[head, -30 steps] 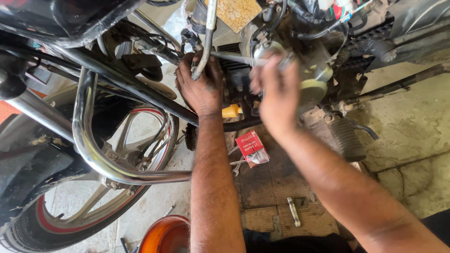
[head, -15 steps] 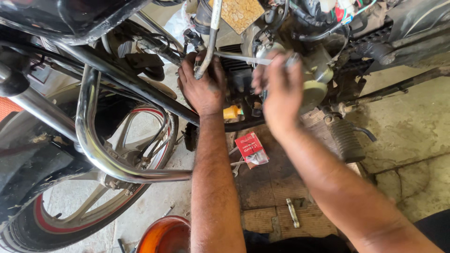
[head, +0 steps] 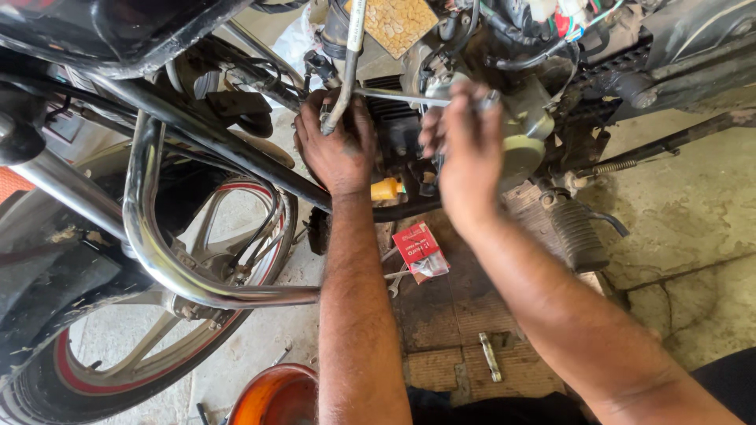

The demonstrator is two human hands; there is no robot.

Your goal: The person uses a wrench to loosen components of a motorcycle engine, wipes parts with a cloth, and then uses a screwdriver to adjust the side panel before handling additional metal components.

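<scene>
Gripping a metal rod [head: 398, 96], right hand [head: 470, 149], apparently, left hand [head: 339, 145] beside.

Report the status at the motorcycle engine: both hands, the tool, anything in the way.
Left hand pressed against engine. Right hand gripping metal wrench. Chrome guard bar and black frame tube crowd the left side.

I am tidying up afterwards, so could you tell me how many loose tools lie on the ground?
2 clearly: a spanner beside the red packet, a small metal tool nearer the viewer. Arms may hide others.
</scene>
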